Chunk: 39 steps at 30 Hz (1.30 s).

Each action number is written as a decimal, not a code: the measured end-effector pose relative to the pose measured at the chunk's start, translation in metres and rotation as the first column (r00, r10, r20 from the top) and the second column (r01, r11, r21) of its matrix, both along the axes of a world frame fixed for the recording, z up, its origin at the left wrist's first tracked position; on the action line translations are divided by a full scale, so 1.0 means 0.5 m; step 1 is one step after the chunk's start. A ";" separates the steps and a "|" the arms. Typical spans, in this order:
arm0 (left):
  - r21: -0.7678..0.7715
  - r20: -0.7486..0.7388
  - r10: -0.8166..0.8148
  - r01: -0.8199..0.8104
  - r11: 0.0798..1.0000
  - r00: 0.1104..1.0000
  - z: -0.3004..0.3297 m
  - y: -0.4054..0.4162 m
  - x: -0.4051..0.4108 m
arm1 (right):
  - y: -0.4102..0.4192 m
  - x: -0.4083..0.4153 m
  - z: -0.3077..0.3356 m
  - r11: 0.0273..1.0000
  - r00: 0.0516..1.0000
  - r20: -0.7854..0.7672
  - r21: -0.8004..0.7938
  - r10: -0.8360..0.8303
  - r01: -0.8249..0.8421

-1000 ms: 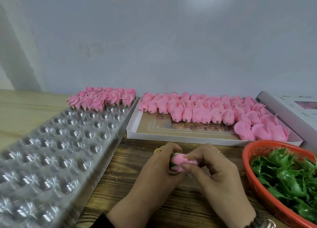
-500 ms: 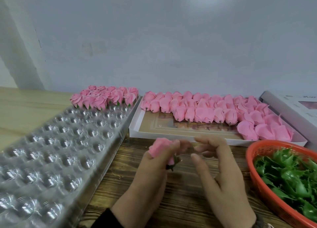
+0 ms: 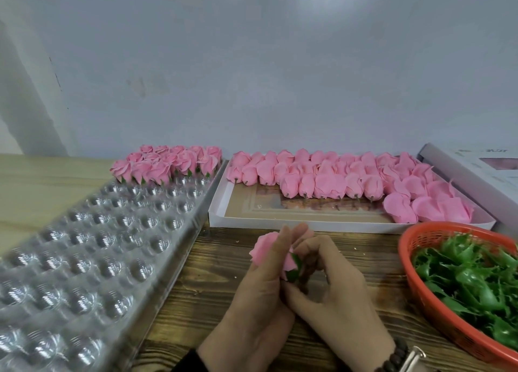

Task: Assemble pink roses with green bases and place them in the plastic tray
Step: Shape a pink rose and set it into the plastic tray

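My left hand [image 3: 260,296] grips a pink rose [image 3: 263,248] over the wooden table, flower head pointing up and left. A green base [image 3: 295,268] sits on the rose's lower end. My right hand [image 3: 330,287] has its fingers curled against that base, pinching it. The clear plastic tray [image 3: 92,254] of round cups lies to the left, with assembled roses [image 3: 168,164] filling its far rows. Loose pink roses [image 3: 336,178] lie in a white box, and green bases [image 3: 471,282] fill an orange basket at the right.
The white box [image 3: 280,220] lies just beyond my hands. The orange basket [image 3: 406,245] stands close to my right wrist. A white carton [image 3: 476,170] sits at the far right, against a grey wall behind the table.
My right hand, which had opened and drawn away from the rose, has come back and closed on the green base. The left hand still holds the rose, flower head now turned up-left.
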<state>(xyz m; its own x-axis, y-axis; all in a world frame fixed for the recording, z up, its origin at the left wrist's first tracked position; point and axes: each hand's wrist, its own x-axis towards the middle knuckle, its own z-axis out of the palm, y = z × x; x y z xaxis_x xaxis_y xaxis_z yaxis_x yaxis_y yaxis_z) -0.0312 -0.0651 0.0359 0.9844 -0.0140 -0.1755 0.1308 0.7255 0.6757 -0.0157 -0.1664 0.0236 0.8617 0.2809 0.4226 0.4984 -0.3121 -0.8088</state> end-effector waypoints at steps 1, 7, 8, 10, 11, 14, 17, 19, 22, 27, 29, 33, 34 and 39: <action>-0.007 0.019 -0.040 0.040 0.999 0.999 -0.001 0.005 0.000 | 0.000 -0.001 0.000 1.000 1.000 -0.021 0.020 -0.003 0.003; 0.109 0.107 -0.147 0.135 0.985 0.983 -0.001 0.024 0.003 | -0.003 0.002 0.002 0.935 0.942 -0.223 0.308 0.249 -0.174; 0.116 0.103 -0.125 0.113 0.987 0.987 -0.001 0.024 0.004 | -0.003 0.003 0.003 0.922 0.931 -0.238 0.339 0.275 -0.186; 0.150 0.097 -0.087 0.072 0.986 0.991 -0.004 0.021 0.007 | -0.003 0.002 0.004 0.915 0.925 -0.248 0.354 0.289 -0.191; 0.176 0.106 -0.064 0.045 0.983 0.992 -0.005 0.019 0.007 | -0.001 0.002 0.004 0.921 0.930 -0.244 0.344 0.276 -0.183; 0.366 0.187 0.037 -0.105 0.925 0.982 -0.003 0.022 0.007 | -0.002 0.004 -0.001 0.936 0.962 -0.194 0.331 0.193 -0.121; 0.707 0.345 0.104 -0.332 0.625 0.933 -0.008 0.039 0.015 | -0.010 0.009 -0.003 0.952 0.996 -0.073 0.304 0.045 -0.020; 0.838 0.369 0.066 -0.362 0.408 0.927 -0.012 0.046 0.020 | -0.013 0.011 0.000 0.972 1.000 0.023 0.233 0.005 -0.010; 0.928 0.313 -0.047 -0.295 0.227 0.949 -0.011 0.042 0.018 | -0.013 0.011 0.002 0.998 0.982 0.184 0.027 0.052 -0.058; 0.951 0.307 -0.175 -0.293 0.102 0.935 -0.008 0.042 0.017 | -0.021 0.016 0.006 0.987 0.968 0.200 -0.063 0.154 -0.145; 0.950 0.313 -0.206 -0.305 0.069 0.927 -0.009 0.043 0.016 | -0.024 0.017 0.007 0.986 0.966 0.200 -0.064 0.165 -0.155; 0.961 0.272 -0.214 -0.256 0.103 0.938 -0.008 0.039 0.015 | -0.024 0.016 0.010 0.988 0.976 0.155 0.014 0.151 -0.155; 0.964 0.261 -0.218 -0.243 0.107 0.940 -0.008 0.038 0.015 | -0.025 0.016 0.011 0.989 0.979 0.142 0.025 0.144 -0.149; 0.951 0.226 -0.309 -0.141 0.275 0.924 -0.006 0.041 0.013 | -0.037 0.019 0.014 0.993 0.990 0.084 0.027 0.113 -0.116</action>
<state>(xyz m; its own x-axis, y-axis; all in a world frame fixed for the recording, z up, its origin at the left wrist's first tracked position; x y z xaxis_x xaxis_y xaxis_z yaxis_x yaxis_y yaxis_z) -0.0246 -0.0445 0.0330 0.9738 -0.1484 0.1722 -0.2219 -0.4563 0.8617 -0.0064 -0.1849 0.0304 0.7866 0.3606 0.5013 0.5947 -0.2239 -0.7721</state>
